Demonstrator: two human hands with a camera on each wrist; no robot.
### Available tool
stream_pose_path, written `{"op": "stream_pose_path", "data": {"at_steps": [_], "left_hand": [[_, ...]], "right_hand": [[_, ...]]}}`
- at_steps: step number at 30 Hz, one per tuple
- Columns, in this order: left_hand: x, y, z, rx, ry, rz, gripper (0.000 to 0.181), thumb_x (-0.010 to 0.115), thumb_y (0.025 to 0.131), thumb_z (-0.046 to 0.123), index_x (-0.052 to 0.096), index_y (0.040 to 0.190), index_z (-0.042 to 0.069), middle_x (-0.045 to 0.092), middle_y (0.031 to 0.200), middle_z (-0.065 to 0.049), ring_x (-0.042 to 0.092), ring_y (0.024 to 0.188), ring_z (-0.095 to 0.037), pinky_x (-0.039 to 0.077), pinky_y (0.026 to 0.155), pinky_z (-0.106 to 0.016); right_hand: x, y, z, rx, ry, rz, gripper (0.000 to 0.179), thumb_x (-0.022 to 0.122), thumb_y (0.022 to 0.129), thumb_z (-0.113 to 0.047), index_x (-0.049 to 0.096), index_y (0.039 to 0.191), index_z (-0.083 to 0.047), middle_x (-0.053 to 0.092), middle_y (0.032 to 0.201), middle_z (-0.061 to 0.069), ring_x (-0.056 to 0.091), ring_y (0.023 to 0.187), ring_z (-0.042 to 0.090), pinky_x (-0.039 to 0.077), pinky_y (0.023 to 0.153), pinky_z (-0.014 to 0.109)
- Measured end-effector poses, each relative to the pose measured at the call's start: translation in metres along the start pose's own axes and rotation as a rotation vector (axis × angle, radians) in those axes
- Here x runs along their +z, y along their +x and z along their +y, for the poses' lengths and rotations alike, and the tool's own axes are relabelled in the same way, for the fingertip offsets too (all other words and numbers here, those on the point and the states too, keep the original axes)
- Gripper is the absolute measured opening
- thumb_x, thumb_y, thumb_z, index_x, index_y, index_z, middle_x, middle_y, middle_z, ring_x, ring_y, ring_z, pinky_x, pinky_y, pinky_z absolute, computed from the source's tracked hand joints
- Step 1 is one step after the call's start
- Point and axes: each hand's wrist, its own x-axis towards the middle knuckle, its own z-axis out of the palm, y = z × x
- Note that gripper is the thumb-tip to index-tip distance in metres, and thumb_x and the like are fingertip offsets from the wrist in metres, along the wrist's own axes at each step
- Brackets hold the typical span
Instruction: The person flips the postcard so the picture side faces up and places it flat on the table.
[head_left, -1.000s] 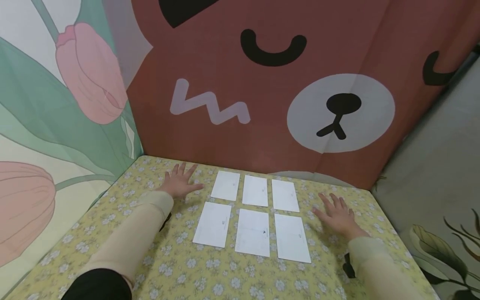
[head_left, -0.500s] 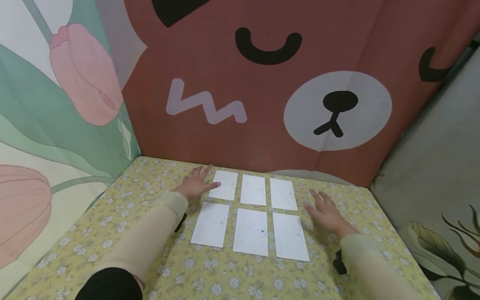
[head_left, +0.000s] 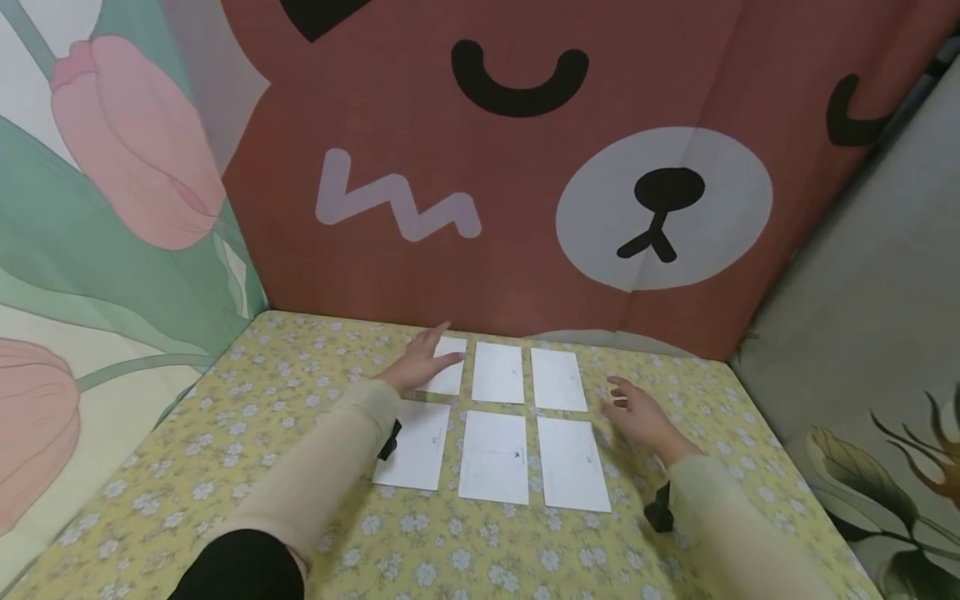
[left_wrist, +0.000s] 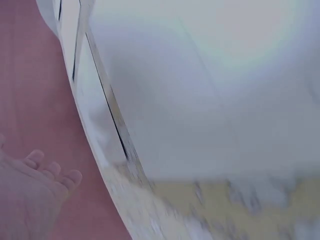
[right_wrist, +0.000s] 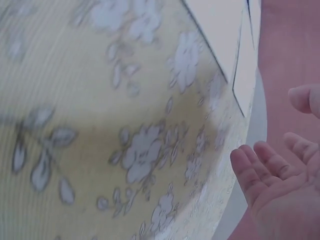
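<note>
Head view: six papers [head_left: 493, 454] lie in two rows, none lifted; left hand [head_left: 417, 367] and right hand [head_left: 643, 421] are relaxed, empty.

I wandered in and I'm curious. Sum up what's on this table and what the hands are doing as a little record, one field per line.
Surface: table under a yellow floral cloth
Items: six white cards, lying flat and apart
Layout: two rows of three
Markings: small marks on some, too small to read
Left hand: at the far-left card, partly hiding it; contact unclear
Right hand: right of the cards, fingers loosely bent
Grip: neither hand visibly holds anything
Backdrop: reddish-brown bear print
</note>
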Motion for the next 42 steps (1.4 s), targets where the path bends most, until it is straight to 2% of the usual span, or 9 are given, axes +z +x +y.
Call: {"op": "stream_pose_path", "data": {"at_steps": [5, 10, 13, 19, 23, 29, 33, 38, 42], "left_hand": [[0.010, 0.009, 0.011, 0.009, -0.071, -0.026, 0.081, 0.051, 0.106, 0.047, 0.010, 0.167, 0.014, 0.004, 0.171, -0.018, 0.004, 0.156, -0.039, 0.016, 0.120, -0.064], [0.017, 0.011, 0.022, -0.003, -0.122, -0.053, 0.080, 0.050, 0.106, 0.047, 0.013, 0.167, 0.012, 0.004, 0.170, -0.019, 0.006, 0.156, -0.040, 0.017, 0.119, -0.063], [0.022, 0.017, 0.026, -0.012, -0.188, -0.041, 0.076, 0.051, 0.107, 0.043, 0.017, 0.165, 0.009, 0.012, 0.169, -0.020, 0.014, 0.154, -0.040, 0.023, 0.119, -0.061], [0.032, 0.029, 0.039, -0.037, -0.325, -0.028, 0.071, 0.052, 0.107, 0.040, 0.024, 0.163, 0.006, 0.030, 0.162, -0.022, 0.032, 0.147, -0.039, 0.031, 0.116, -0.057], [0.040, 0.036, 0.046, -0.056, -0.410, -0.048, 0.068, 0.050, 0.108, 0.036, 0.023, 0.163, 0.005, 0.030, 0.162, -0.022, 0.030, 0.149, -0.040, 0.030, 0.116, -0.058], [0.050, 0.046, 0.055, -0.073, -0.458, -0.056, 0.068, 0.048, 0.109, 0.040, 0.024, 0.163, 0.006, 0.025, 0.166, -0.017, 0.029, 0.150, -0.040, 0.030, 0.117, -0.057], [0.060, 0.055, 0.055, -0.079, -0.511, -0.050, 0.065, 0.043, 0.110, 0.040, 0.027, 0.160, 0.001, 0.031, 0.161, -0.022, 0.031, 0.148, -0.042, 0.031, 0.117, -0.053], [0.064, 0.062, 0.060, -0.127, -0.585, -0.057, 0.063, 0.038, 0.111, 0.037, 0.027, 0.158, -0.003, 0.033, 0.156, -0.031, 0.032, 0.146, -0.044, 0.031, 0.118, -0.052], [0.060, 0.068, 0.071, -0.153, -0.650, -0.028, 0.066, 0.040, 0.109, 0.040, 0.029, 0.158, -0.003, 0.033, 0.156, -0.031, 0.032, 0.146, -0.044, 0.032, 0.117, -0.050]], "right_hand": [[-0.002, -0.001, -0.006, 0.052, 0.054, 0.016, 0.063, 0.054, 0.108, -0.020, 0.028, 0.157, 0.007, 0.042, 0.148, 0.038, 0.046, 0.133, 0.054, 0.048, 0.099, 0.060], [-0.001, 0.001, -0.006, 0.079, 0.118, 0.012, 0.062, 0.054, 0.108, -0.019, 0.028, 0.157, 0.007, 0.044, 0.146, 0.037, 0.047, 0.132, 0.053, 0.050, 0.097, 0.057], [0.000, 0.001, -0.007, 0.085, 0.156, 0.011, 0.061, 0.054, 0.108, -0.019, 0.028, 0.157, 0.007, 0.044, 0.146, 0.037, 0.048, 0.131, 0.052, 0.050, 0.097, 0.056], [0.003, 0.004, -0.014, 0.116, 0.220, 0.019, 0.059, 0.052, 0.108, -0.019, 0.029, 0.157, 0.007, 0.046, 0.144, 0.035, 0.060, 0.118, 0.044, 0.053, 0.093, 0.052], [0.005, 0.008, -0.014, 0.144, 0.231, 0.030, 0.059, 0.051, 0.108, -0.020, 0.031, 0.156, 0.006, 0.049, 0.141, 0.033, 0.064, 0.113, 0.040, 0.054, 0.092, 0.050], [0.007, 0.011, -0.012, 0.157, 0.255, 0.046, 0.057, 0.052, 0.108, -0.018, 0.033, 0.155, 0.007, 0.050, 0.140, 0.032, 0.063, 0.113, 0.041, 0.054, 0.094, 0.049], [0.010, 0.010, -0.009, 0.164, 0.286, 0.050, 0.056, 0.052, 0.108, -0.017, 0.034, 0.154, 0.008, 0.051, 0.137, 0.032, 0.063, 0.109, 0.041, 0.054, 0.092, 0.049], [0.015, 0.013, -0.008, 0.194, 0.299, 0.046, 0.056, 0.054, 0.107, -0.019, 0.036, 0.154, 0.007, 0.054, 0.131, 0.028, 0.063, 0.106, 0.038, 0.053, 0.091, 0.049], [0.013, 0.022, -0.014, 0.178, 0.298, 0.069, 0.056, 0.055, 0.107, -0.020, 0.037, 0.153, 0.007, 0.055, 0.131, 0.028, 0.063, 0.107, 0.038, 0.053, 0.091, 0.049]]}}
